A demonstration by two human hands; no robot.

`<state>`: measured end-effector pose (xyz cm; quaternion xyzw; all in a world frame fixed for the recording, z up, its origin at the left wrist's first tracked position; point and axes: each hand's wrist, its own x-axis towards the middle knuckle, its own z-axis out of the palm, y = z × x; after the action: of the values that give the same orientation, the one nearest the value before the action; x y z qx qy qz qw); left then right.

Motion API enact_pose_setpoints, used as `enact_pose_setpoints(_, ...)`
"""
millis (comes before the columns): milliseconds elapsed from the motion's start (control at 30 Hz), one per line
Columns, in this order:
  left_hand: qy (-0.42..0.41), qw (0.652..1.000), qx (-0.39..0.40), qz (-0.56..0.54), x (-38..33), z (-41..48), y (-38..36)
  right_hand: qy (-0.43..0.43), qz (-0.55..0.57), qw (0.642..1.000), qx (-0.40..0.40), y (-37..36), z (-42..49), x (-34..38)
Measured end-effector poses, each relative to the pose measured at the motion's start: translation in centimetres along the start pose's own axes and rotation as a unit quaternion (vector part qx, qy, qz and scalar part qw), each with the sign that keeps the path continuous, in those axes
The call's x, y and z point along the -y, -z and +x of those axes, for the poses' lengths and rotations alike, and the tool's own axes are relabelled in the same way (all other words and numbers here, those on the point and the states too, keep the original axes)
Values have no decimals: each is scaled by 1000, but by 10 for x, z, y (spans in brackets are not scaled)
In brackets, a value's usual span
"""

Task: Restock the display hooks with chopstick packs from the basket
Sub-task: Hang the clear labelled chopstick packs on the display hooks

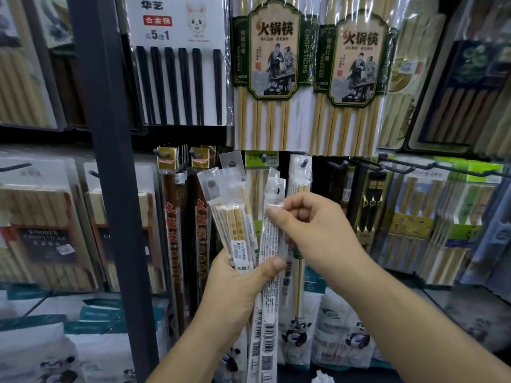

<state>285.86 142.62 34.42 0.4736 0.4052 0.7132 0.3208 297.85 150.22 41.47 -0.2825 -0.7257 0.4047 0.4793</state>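
The right grip (312, 230) is curled, thumb and forefinger pinching the upper part of one slim white pack (272, 252). The left grip (240, 280) is closed round the lower half of the fanned bundle of chopstick packs (235, 214), its thumb pressed across that same pack, and all of it is held just below and in front of the pale-pack hook (304, 162). The likely trouble is that pulling the single pack against that thumb could drag its neighbours loose and spill the fan, since the sleeves look slick. Its hang hole (277, 191) is also small and could miss the hook's tip or tear. Just left of that hook hangs a green-header pack (261, 158). To its right long black hooks (367, 165) jut out, apt to snag a wrist. Brown packs (172, 217) hang further left, beside a dark upright post (110, 161). Large hot-pot packs (272, 51) hang above it and panda-printed bags (298, 330) lie below. The basket is not in view.
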Motion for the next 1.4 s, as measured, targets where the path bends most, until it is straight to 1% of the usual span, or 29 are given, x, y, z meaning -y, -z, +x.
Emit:
enact_pose_setpoints(67, 34, 999, -36, 14, 1, -2, 1, -20, 52, 998, -17, 6, 3, 1)
enact_pose_setpoints(133, 63, 996, -54, 11, 2, -3, 2, -23, 80, 995, -57, 14, 10, 4)
enact_pose_setpoints(200, 79, 995, -50, -32, 2, -3, 4, -7, 68, 992, -105, 21, 20, 8)
enact_pose_setpoints(267, 85, 994, -58, -46, 1, -4, 5, 7, 34, 990, -134, 25, 27, 11)
enact_pose_setpoints(433, 85, 995, -52, -29, 5, -2, 7, -16, 10, 991, -134, 26, 34, 11)
enact_pose_setpoints(567, 85, 994, -59, -22, 5, -3, 5, -18, 1, 991, -136, 25, 36, 11)
enact_pose_setpoints(733, 77, 996, -51, 4, 4, -3, 4, -22, 10, 991, -132, 26, 41, 12)
enact_pose_setpoints(933, 68, 996, -52, 18, 1, -3, 4, -11, -65, 987, -146, 28, 38, 0)
enact_pose_setpoints(1067, 63, 997, -50, 18, 2, -3, 4, -1, -89, 981, -170, 30, 30, -8)
enact_pose_setpoints(1133, 61, 997, -48, 15, 4, -3, 3, 24, -99, 981, -163, 27, 23, -7)
enact_pose_setpoints(1200, 45, 998, -39, 9, 3, -3, 2, 46, -77, 988, -125, 21, 15, -5)
enact_pose_setpoints(1300, 19, 1000, -18, 11, 3, -3, 0, 42, -49, 997, -48, 12, 8, 2)
enact_pose_setpoints(1400, 17, 1000, -9, 17, 5, -3, -1, 25, -30, 999, -20, 7, 6, 3)
